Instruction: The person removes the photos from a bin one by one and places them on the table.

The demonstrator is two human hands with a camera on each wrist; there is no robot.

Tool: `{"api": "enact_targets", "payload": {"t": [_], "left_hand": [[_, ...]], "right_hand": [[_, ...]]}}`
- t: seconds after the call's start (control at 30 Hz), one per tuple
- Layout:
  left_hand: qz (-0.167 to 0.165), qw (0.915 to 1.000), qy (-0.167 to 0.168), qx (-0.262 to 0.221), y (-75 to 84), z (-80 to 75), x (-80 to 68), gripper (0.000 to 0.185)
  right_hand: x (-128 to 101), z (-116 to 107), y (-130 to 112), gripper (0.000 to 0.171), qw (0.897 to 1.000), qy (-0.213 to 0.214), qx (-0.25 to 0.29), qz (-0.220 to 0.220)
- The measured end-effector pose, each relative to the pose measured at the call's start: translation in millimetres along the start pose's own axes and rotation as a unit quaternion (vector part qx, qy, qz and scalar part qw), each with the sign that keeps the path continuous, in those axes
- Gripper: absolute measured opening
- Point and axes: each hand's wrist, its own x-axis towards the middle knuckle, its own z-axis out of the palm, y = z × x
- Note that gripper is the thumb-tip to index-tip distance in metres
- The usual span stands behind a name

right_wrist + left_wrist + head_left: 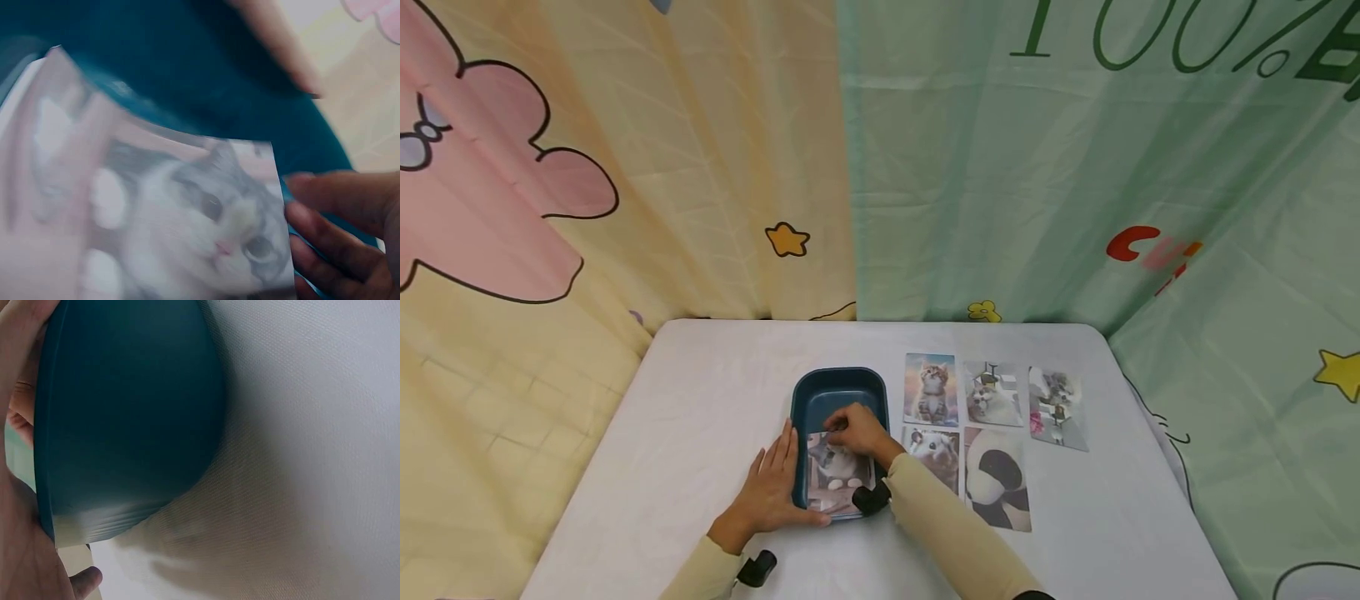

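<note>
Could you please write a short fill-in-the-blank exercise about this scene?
1. The picture inside the tray shows a ____.
2. The left hand is at the tray's ____ (left or right) side.
3. The right hand is at the picture's ____ (near or far) edge.
4. To the tray's right, ____ pictures lie on the table.

Missing words: cat; left; far; five.

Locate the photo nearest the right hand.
In the head view, the cat photo lies in the near half of the blue tray, between the left hand and other photos.

Left hand: fingers extended, thumb spread wide; right hand, farther forward: fingers curled inward.
</note>
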Motion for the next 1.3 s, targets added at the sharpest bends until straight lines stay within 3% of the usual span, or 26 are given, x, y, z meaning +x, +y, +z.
{"api": "enact_targets", "payload": {"t": [0.23,0.43,0.67,0.9,1.1,1.3], "left_hand": [[-0.004,1.0000,-0.005,0.005,0.8,-1.0,1.3,0.144],[-0.003,1.0000,0.004,-0.007,2.5,-1.8,-0.5,0.143],[-0.007,1.0000,-0.002,-0.002,1.6,-0.8,-0.1,0.144],[0.006,0.9997,0.021,-0.012,1.5,0.0,-1.8,0.142],[0.000,0.9999,0.005,-0.009,2.8,-2.8,-1.7,0.142],[-0.008,0.9999,-0.013,0.003,2.7,-3.8,1.0,0.144]], "right_hand": [[-0.9,-19.1,-5.1,0.021,0.999,-0.049,-0.009,0.006],[-1.0,-24.0,-0.9,0.010,0.999,-0.043,-0.010,0.003],[-1.2,-24.6,1.4,0.008,0.999,-0.042,0.013,-0.011],[-1.6,-23.6,3.2,0.010,0.999,-0.042,0.028,-0.018],[-2.8,-19.3,2.6,0.020,0.997,-0.042,-0.047,-0.035],[-2.6,-14.8,-1.6,0.039,0.985,-0.092,-0.142,-0.028]]}}
